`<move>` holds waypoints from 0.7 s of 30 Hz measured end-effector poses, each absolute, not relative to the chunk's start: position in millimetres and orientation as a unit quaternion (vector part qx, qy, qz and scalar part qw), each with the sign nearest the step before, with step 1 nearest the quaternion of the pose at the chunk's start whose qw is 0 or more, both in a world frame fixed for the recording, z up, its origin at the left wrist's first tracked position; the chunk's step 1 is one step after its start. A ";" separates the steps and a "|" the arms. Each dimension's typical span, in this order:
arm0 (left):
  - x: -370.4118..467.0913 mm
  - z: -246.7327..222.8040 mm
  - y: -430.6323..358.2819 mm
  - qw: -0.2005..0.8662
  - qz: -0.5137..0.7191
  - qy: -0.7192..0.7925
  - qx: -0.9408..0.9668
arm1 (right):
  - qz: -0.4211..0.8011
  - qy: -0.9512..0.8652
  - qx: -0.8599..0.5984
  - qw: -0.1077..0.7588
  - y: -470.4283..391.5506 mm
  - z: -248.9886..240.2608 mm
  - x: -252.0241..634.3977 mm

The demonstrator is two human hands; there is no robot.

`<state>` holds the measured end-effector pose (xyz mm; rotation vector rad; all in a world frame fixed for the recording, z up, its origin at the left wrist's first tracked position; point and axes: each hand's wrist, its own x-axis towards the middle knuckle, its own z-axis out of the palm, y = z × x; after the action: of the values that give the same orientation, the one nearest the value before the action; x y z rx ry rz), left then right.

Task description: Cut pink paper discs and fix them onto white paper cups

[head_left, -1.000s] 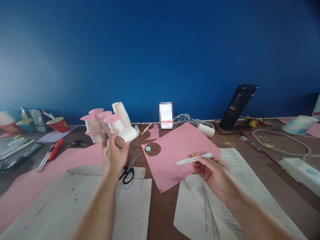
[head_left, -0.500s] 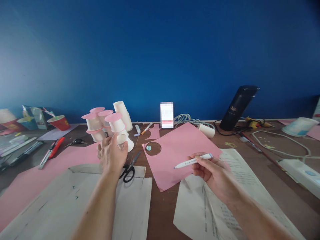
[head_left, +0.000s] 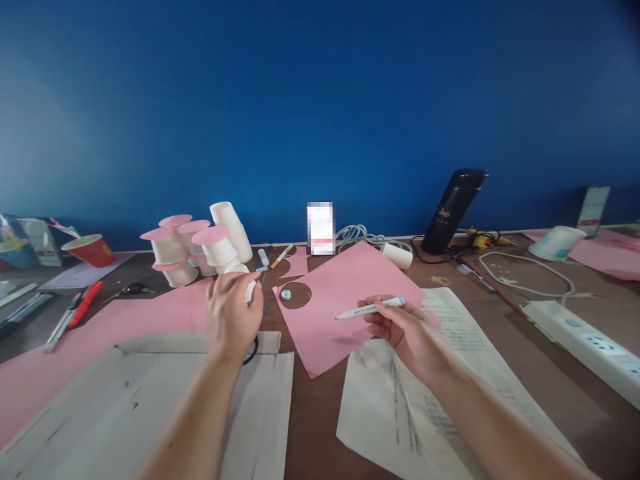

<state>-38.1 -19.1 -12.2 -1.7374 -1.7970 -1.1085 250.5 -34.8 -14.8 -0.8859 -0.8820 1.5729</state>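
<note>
My left hand (head_left: 234, 310) is wrapped round a small white paper cup (head_left: 251, 291), mostly hidden by the fingers. Just behind it stand white cups (head_left: 167, 251) stacked with pink paper discs (head_left: 211, 236) between and on top of them. My right hand (head_left: 400, 328) holds a white marker (head_left: 367, 309), its tip pointing left over a pink sheet (head_left: 345, 293). A round hole is cut in that sheet's left part, with a small pale green roll (head_left: 285, 295) inside it. Black scissors (head_left: 251, 350) are mostly hidden behind my left hand.
A phone (head_left: 321, 229) leans on the blue wall beside coiled cable. A black flask (head_left: 454, 212) tilts at the back right, near a power strip (head_left: 585, 340). A red box cutter (head_left: 85, 304) lies left, and white sheets (head_left: 125, 400) lie in front. One cup (head_left: 397, 255) rests on its side.
The view has turned a little to the right. My left hand with the cup has moved right relative to the stacked cups and now covers most of the scissors. The marker stays in my right hand.
</note>
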 end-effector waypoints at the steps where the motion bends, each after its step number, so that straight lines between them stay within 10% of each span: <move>1: -37.2 -15.1 -18.5 0.191 -0.386 -0.639 -0.637 | 0.659 -0.370 -0.374 0.538 -34.5 -15.4 250.6; 11: -12.7 -33.8 -6.5 0.083 -0.167 -0.639 -0.746 | 0.650 -0.382 -0.384 0.534 -33.4 -19.1 245.5; 21: -22.2 -21.0 -8.5 0.124 -0.244 -0.673 -0.688 | 0.635 -0.423 -0.403 0.506 -36.0 -19.6 245.6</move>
<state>-22.2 -8.5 -21.0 -2.0053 -1.9614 -0.7107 245.6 -36.0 -19.6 -0.9712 -1.0209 1.5319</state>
